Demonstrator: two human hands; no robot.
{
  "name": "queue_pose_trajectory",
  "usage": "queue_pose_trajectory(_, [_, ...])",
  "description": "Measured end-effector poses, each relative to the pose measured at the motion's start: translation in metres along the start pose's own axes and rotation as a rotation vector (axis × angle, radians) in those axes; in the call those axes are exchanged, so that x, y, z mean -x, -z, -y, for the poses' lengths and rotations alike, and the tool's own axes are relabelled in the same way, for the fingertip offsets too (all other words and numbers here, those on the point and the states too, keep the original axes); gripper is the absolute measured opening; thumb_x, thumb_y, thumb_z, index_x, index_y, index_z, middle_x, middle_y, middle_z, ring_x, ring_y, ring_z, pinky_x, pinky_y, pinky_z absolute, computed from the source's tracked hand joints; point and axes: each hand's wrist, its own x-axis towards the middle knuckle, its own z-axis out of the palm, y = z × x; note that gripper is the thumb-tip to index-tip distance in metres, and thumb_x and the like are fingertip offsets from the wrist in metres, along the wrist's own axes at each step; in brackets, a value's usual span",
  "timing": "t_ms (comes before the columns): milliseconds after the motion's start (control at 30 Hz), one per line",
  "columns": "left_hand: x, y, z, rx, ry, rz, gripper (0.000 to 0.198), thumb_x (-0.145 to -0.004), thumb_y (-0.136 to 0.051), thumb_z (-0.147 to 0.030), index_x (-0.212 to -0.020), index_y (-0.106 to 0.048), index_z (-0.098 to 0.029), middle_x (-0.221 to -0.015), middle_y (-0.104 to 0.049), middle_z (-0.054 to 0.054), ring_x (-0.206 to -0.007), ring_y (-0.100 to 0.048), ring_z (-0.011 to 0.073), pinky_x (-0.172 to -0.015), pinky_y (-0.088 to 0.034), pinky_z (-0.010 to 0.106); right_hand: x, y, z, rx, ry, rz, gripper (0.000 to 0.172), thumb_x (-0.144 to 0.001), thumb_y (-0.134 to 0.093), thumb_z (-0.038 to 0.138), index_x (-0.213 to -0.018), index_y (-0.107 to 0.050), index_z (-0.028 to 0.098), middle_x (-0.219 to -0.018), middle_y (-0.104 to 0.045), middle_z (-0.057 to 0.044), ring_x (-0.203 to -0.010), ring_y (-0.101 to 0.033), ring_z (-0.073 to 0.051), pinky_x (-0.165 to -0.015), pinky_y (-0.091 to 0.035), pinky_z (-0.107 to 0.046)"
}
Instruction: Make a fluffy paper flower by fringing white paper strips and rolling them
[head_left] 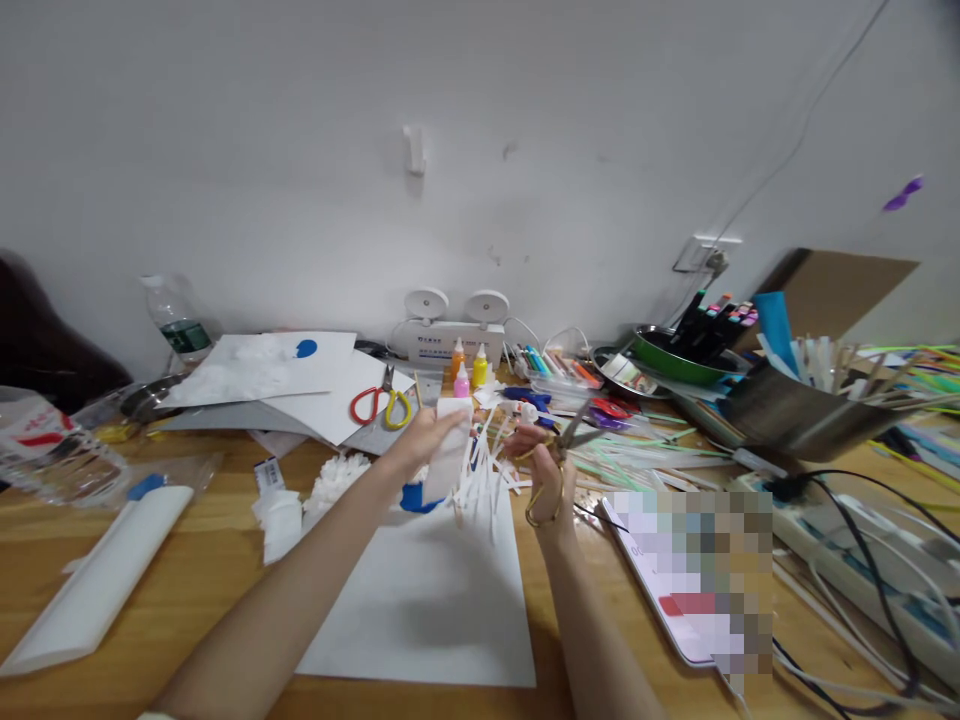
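My left hand [424, 437] is closed around a white strip of paper or foam [448, 462], held upright over a white sheet [435, 605]. Thin white fringes [484, 480] hang at the strip's right side; I cannot tell whether all are attached. In my right hand [553, 480] are gold-handled scissors [577, 436], their blades apart and pointing to the upper right, away from the strip. Behind the strip, a blue piece [417, 498] lies partly hidden on the sheet. A fluffy white bundle [337, 483] rests left of it.
Red-and-yellow-handled pliers [381, 402] lie behind the left hand, near small paint bottles [480, 368]. A phone [675, 590] and a power strip [847, 570] with cables lie at right. A white roll [101, 580] is at left. A metal pot [802, 405] stands back right.
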Motion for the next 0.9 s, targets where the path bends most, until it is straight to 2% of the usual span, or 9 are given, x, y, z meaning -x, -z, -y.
queue_pose_trajectory(67, [0.011, 0.003, -0.017, 0.183, -0.056, 0.063, 0.027, -0.071, -0.054, -0.03, -0.087, -0.062, -0.009, -0.081, -0.066, 0.01, -0.078, -0.06, 0.0205, -0.072, -0.044, 0.029, 0.0, -0.003, -0.007, -0.037, -0.157, 0.142, 0.037, -0.07, -0.05, 0.045, -0.089, -0.055, 0.014, -0.071, -0.061, -0.007, -0.062, -0.057, -0.018, -0.061, -0.043, -0.034])
queue_pose_trajectory(133, [0.019, 0.007, -0.031, 0.314, -0.111, 0.035, 0.022, -0.074, -0.052, -0.026, -0.086, -0.062, -0.01, -0.082, -0.067, 0.01, -0.078, -0.062, 0.0199, -0.075, -0.045, 0.032, 0.004, -0.008, -0.01, -0.039, -0.267, 0.272, 0.037, -0.069, -0.053, 0.046, -0.088, -0.055, 0.014, -0.071, -0.061, -0.006, -0.061, -0.056, -0.018, -0.06, -0.043, -0.032])
queue_pose_trajectory(267, [0.028, 0.019, -0.047, 0.443, -0.193, -0.013, 0.021, -0.077, -0.049, -0.024, -0.087, -0.062, -0.01, -0.09, -0.066, 0.01, -0.087, -0.06, 0.019, -0.084, -0.044, 0.035, 0.016, -0.018, -0.005, 0.069, -0.332, 0.488, 0.032, -0.069, -0.055, 0.044, -0.084, -0.057, 0.015, -0.068, -0.06, -0.003, -0.063, -0.056, -0.016, -0.061, -0.042, -0.029])
queue_pose_trajectory(433, [0.026, 0.033, -0.051, 0.474, -0.217, -0.079, 0.023, -0.077, -0.048, -0.023, -0.091, -0.06, -0.009, -0.091, -0.066, 0.01, -0.089, -0.059, 0.019, -0.087, -0.043, 0.036, 0.027, -0.025, 0.001, 0.107, -0.401, 0.684, 0.029, -0.072, -0.053, 0.042, -0.085, -0.057, 0.016, -0.074, -0.061, -0.004, -0.066, -0.055, -0.015, -0.061, -0.042, -0.027])
queue_pose_trajectory(533, [0.023, 0.039, -0.052, 0.494, -0.235, -0.088, 0.023, -0.078, -0.048, -0.022, -0.091, -0.06, -0.008, -0.094, -0.065, 0.011, -0.093, -0.058, 0.0199, -0.088, -0.043, 0.037, 0.031, -0.027, 0.001, 0.097, -0.445, 0.739, 0.033, -0.072, -0.054, 0.043, -0.091, -0.056, 0.016, -0.077, -0.061, -0.005, -0.067, -0.056, -0.015, -0.063, -0.042, -0.028])
queue_pose_trajectory(667, [0.019, 0.044, -0.052, 0.507, -0.252, -0.088, 0.023, -0.078, -0.046, -0.021, -0.092, -0.059, -0.009, -0.096, -0.064, 0.011, -0.095, -0.057, 0.0203, -0.089, -0.041, 0.038, 0.037, -0.031, 0.0, 0.175, -0.482, 0.753, 0.03, -0.071, -0.056, 0.041, -0.088, -0.056, 0.015, -0.076, -0.061, -0.005, -0.067, -0.055, -0.015, -0.063, -0.042, -0.028])
queue_pose_trajectory(900, [0.023, 0.049, -0.056, 0.489, -0.276, -0.081, 0.022, -0.078, -0.047, -0.023, -0.089, -0.06, -0.009, -0.097, -0.063, 0.009, -0.104, -0.052, 0.0217, -0.091, -0.039, 0.039, 0.039, -0.032, -0.006, 0.199, -0.494, 0.691, 0.026, -0.073, -0.055, 0.039, -0.086, -0.055, 0.016, -0.072, -0.059, -0.004, -0.063, -0.052, -0.013, -0.06, -0.041, -0.026])
